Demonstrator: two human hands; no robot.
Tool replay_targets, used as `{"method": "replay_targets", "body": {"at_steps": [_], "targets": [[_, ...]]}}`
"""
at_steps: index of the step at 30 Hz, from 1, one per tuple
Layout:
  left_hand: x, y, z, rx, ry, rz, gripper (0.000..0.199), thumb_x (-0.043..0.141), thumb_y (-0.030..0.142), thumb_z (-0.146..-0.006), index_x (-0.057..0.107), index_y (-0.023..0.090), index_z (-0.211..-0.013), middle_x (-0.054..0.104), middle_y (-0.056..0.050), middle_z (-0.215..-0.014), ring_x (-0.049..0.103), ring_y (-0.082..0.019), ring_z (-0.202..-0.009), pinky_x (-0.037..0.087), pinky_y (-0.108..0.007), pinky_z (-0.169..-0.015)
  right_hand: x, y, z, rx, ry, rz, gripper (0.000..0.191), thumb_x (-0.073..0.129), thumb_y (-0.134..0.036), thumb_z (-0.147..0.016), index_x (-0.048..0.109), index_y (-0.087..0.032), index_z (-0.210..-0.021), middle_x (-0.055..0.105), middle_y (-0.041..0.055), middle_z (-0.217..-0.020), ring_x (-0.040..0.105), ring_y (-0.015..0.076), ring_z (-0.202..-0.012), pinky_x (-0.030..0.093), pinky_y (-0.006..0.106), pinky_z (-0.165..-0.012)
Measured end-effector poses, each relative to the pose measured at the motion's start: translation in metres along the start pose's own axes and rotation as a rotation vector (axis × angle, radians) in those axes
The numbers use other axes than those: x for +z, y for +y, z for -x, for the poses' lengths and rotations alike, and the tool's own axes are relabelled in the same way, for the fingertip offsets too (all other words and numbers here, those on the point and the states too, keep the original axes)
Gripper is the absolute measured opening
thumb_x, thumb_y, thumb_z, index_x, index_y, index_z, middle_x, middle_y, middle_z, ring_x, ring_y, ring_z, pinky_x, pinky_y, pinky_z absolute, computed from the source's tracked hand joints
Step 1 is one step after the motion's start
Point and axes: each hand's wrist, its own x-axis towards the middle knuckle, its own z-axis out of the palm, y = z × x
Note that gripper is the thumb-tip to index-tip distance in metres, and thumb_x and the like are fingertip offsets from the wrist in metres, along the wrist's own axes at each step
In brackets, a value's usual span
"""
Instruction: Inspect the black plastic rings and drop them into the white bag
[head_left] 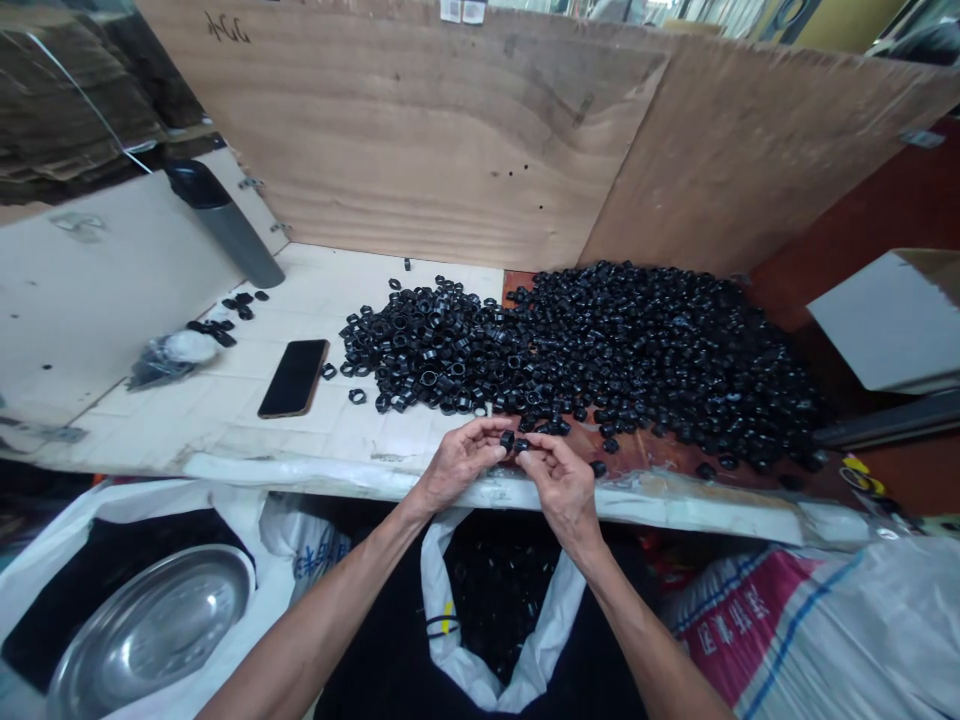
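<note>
Over the table's front edge, my left hand (461, 462) pinches a small black ring-like part (507, 440) between thumb and fingertips. Right beside it, my right hand (564, 490) grips a small black cap-like part (521, 445). The two parts are close together; whether they touch I cannot tell. Behind my hands spreads a heap of black ring-like parts (431, 345), running into a larger pile of small black parts (660, 350) on the right. Below my hands, an open white sack (502, 695) contains many black pieces.
A phone (294, 378) lies left of the heap. Farther left are a grey bottle (240, 235) and a plastic bag (169, 358). Wooden boards (435, 130) wall the back. A white box (889, 320) stands right. Below left, a metal bowl (154, 630) rests in a sack.
</note>
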Motion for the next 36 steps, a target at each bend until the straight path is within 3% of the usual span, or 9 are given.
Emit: {"method": "replay_targets", "body": {"at_steps": [3, 10, 14, 18, 22, 25, 28, 31, 36], "targets": [[0.001, 0.002, 0.002, 0.009, 0.003, -0.032, 0.036, 0.074, 0.029, -0.080, 0.067, 0.014, -0.113, 0.073, -0.011, -0.110, 0.070, -0.022, -0.099, 0.056, -0.037, -0.093, 0.003, 0.001, 0.000, -0.095, 0.014, 0.083, 0.019, 0.066, -0.031, -0.087, 0.071, -0.020, -0.102, 0.069, 0.0090, -0.104, 0.067, 0.0205, -0.088, 0.056, 0.033, -0.079], [0.007, 0.003, 0.006, 0.047, 0.007, -0.135, 0.034, 0.073, 0.029, -0.081, 0.067, 0.013, -0.110, 0.074, -0.011, -0.106, 0.071, -0.021, -0.094, 0.058, -0.033, -0.087, 0.007, 0.007, 0.002, -0.007, 0.029, 0.033, 0.021, 0.063, -0.033, -0.089, 0.068, -0.019, -0.104, 0.069, 0.0072, -0.099, 0.067, 0.0182, -0.081, 0.056, 0.031, -0.076], [0.009, 0.002, 0.006, 0.052, 0.025, -0.113, 0.034, 0.074, 0.030, -0.080, 0.067, 0.013, -0.108, 0.074, -0.010, -0.103, 0.072, -0.020, -0.092, 0.058, -0.032, -0.086, 0.009, 0.003, 0.002, -0.061, 0.035, 0.142, 0.019, 0.058, -0.034, -0.092, 0.067, -0.019, -0.101, 0.068, 0.0073, -0.098, 0.066, 0.0187, -0.081, 0.055, 0.031, -0.075], [0.009, 0.005, 0.007, 0.060, 0.026, -0.175, 0.033, 0.072, 0.031, -0.081, 0.067, 0.012, -0.108, 0.074, -0.010, -0.101, 0.072, -0.020, -0.089, 0.058, -0.030, -0.082, 0.006, -0.008, 0.000, -0.182, 0.022, 0.354, 0.018, 0.056, -0.033, -0.094, 0.068, -0.020, -0.091, 0.066, 0.0050, -0.087, 0.062, 0.0172, -0.074, 0.051, 0.029, -0.070], [0.009, 0.007, 0.009, 0.070, 0.026, -0.224, 0.033, 0.070, 0.032, -0.082, 0.068, 0.013, -0.109, 0.074, -0.009, -0.100, 0.071, -0.020, -0.089, 0.057, -0.029, -0.081, 0.006, -0.012, -0.002, -0.209, 0.008, 0.491, 0.030, 0.057, -0.037, -0.094, 0.062, -0.020, -0.070, 0.059, 0.0017, -0.069, 0.055, 0.0149, -0.063, 0.047, 0.028, -0.063], [0.009, 0.006, 0.009, 0.059, 0.029, -0.216, 0.033, 0.070, 0.031, -0.083, 0.067, 0.012, -0.110, 0.074, -0.010, -0.101, 0.071, -0.020, -0.088, 0.057, -0.029, -0.080, 0.005, -0.009, -0.002, -0.164, 0.043, 0.381, 0.020, 0.061, -0.038, -0.092, 0.066, -0.019, -0.094, 0.062, 0.0018, -0.074, 0.057, 0.0144, -0.061, 0.049, 0.027, -0.060], [0.009, 0.006, 0.009, 0.053, 0.020, -0.200, 0.032, 0.070, 0.030, -0.083, 0.067, 0.013, -0.110, 0.073, -0.010, -0.105, 0.071, -0.021, -0.090, 0.057, -0.029, -0.080, 0.001, -0.005, -0.001, -0.229, -0.020, 0.327, 0.025, 0.060, -0.033, -0.092, 0.065, -0.019, -0.112, 0.067, 0.0058, -0.090, 0.063, 0.0174, -0.074, 0.053, 0.029, -0.070], [0.008, 0.008, 0.009, 0.062, 0.012, -0.225, 0.031, 0.068, 0.030, -0.084, 0.067, 0.012, -0.110, 0.073, -0.010, -0.103, 0.071, -0.021, -0.091, 0.057, -0.029, -0.080, -0.004, -0.003, -0.003, -0.297, -0.077, 0.405, 0.018, 0.057, -0.029, -0.094, 0.068, -0.019, -0.104, 0.068, 0.0070, -0.091, 0.065, 0.0186, -0.077, 0.052, 0.030, -0.073], [0.007, 0.009, 0.010, 0.063, 0.006, -0.259, 0.032, 0.068, 0.029, -0.084, 0.067, 0.011, -0.111, 0.073, -0.010, -0.101, 0.069, -0.020, -0.092, 0.056, -0.029, -0.080, -0.002, -0.006, -0.008, -0.346, -0.046, 0.579, 0.025, 0.053, -0.029, -0.097, 0.068, -0.019, -0.080, 0.062, 0.0015, -0.065, 0.059, 0.0145, -0.061, 0.047, 0.026, -0.064]]}}
